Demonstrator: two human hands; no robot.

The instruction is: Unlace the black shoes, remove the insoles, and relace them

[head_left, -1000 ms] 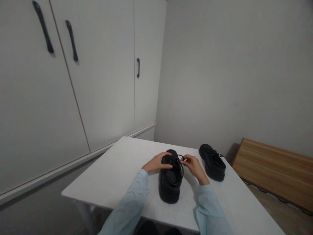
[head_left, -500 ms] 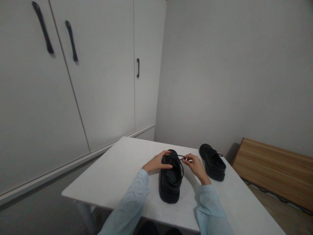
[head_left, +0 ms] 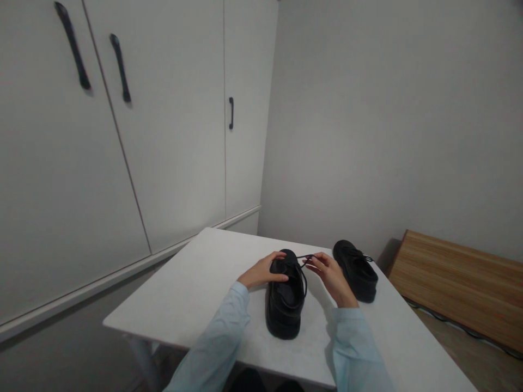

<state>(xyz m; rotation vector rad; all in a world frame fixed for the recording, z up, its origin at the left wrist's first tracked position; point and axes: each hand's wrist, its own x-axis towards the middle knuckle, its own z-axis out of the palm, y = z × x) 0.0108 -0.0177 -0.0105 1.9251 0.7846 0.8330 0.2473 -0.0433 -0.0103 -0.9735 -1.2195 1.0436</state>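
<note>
A black lace-up shoe [head_left: 284,313] stands on the white table [head_left: 196,294], toe pointing away from me and heel toward me. My left hand [head_left: 265,270] grips its left side near the front, fingers over the upper and thumb at the opening. To the right of the shoe, my right hand [head_left: 326,272] pinches a black shoelace [head_left: 304,257], which stretches from the lacing to my fingertips. Another lace strand hangs along the shoe's right side. The matching black shoe [head_left: 362,280] sits farther right, untouched, near the table's right edge.
White cabinet doors [head_left: 175,136] with dark handles rise at the left. A grey wall [head_left: 368,120] stands behind the table. Beyond its right edge, a wood-grain panel [head_left: 457,288] leans low, with a dark cable [head_left: 461,328] along its lower edge.
My right hand has shifted slightly right and up, drawing the shoelace with it. The left hand and both shoes stay in place.
</note>
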